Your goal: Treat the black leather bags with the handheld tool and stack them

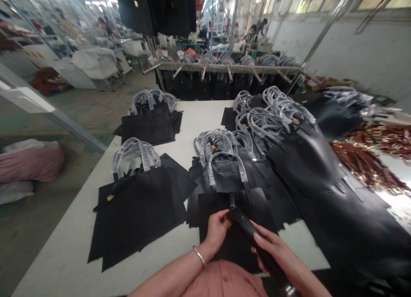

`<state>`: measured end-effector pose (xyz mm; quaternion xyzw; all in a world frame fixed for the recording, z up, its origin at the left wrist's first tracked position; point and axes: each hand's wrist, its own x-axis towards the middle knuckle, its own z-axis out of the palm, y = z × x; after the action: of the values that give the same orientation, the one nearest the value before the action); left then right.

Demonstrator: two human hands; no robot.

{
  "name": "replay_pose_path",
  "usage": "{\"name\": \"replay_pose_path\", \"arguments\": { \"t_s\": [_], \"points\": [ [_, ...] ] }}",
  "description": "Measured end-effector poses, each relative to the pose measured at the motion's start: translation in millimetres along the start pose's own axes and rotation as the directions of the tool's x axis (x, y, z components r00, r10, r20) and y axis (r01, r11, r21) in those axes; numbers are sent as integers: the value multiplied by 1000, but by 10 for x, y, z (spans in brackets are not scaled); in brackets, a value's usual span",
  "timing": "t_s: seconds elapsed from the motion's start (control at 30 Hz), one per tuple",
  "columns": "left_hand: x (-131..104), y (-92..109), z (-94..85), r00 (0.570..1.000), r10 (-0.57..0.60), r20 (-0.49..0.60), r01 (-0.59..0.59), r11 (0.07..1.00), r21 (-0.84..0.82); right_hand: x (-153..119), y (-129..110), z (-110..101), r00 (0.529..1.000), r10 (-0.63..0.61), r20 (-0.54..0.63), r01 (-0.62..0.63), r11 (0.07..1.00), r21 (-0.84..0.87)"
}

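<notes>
My left hand (218,228) is closed in a pinch beside the tip of a long black strap-like piece (245,226). What its fingertips hold is too small to make out. My right hand (272,245) is wrapped round the same piece, which has a gold-coloured bit near my fingers and a silvery lower end. Beneath both hands lies a flat black bag panel (208,202) with plastic-wrapped handles (226,160). A narrow black tab (231,199) runs from its top edge toward my left fingers.
To the left lie stacked black bags (138,215) and, farther back, another stack (146,125). A large pile of black bags (308,155) covers the right side. Brown straps with gold hardware (369,168) lie beyond it. A metal rack (231,68) holds hanging bags behind the table (64,250).
</notes>
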<state>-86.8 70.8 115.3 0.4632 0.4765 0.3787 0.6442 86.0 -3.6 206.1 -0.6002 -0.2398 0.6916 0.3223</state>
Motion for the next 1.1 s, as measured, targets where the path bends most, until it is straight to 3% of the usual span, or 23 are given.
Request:
{"name": "replay_pose_path", "arguments": {
  "t_s": [0.2, 0.4, 0.5, 0.6, 0.7, 0.77, 0.9, 1.1],
  "points": [
    [21, -67, 14, 999, 3, 32, -3, 1000, -19, 72, 2, 39, 1000, 6, 20, -5, 999, -39],
    [75, -212, 63, 1000, -11, -8, 12, 998, 65, 220, -173, 58, 979, -135, -156, 126, 990, -62],
    [204, -242, -185, 985, -29, -170, 64, 977, 205, 196, -235, 38, 979, -121, -166, 110, 991, -75],
    [352, -271, -581, 929, -27, -368, 143, 945, 294, 148, -177, 15, 981, -96, -169, 79, 992, -100],
    [478, -292, -879, 878, -24, -477, 221, 906, 360, 150, -50, 7, 984, -58, -166, 40, 994, -106],
    [533, -291, -953, 879, -17, -476, 234, 886, 400, 175, 36, -1, 985, -27, -168, 10, 995, -104],
    [573, -271, -916, 913, -5, -407, 197, 880, 432, 208, 164, -62, 976, -24, -216, 3, 995, -100],
    [545, -219, -795, 942, 30, -333, 69, 957, 280, 173, 164, -138, 978, -27, -209, 7, 995, -96]
  ]
}}
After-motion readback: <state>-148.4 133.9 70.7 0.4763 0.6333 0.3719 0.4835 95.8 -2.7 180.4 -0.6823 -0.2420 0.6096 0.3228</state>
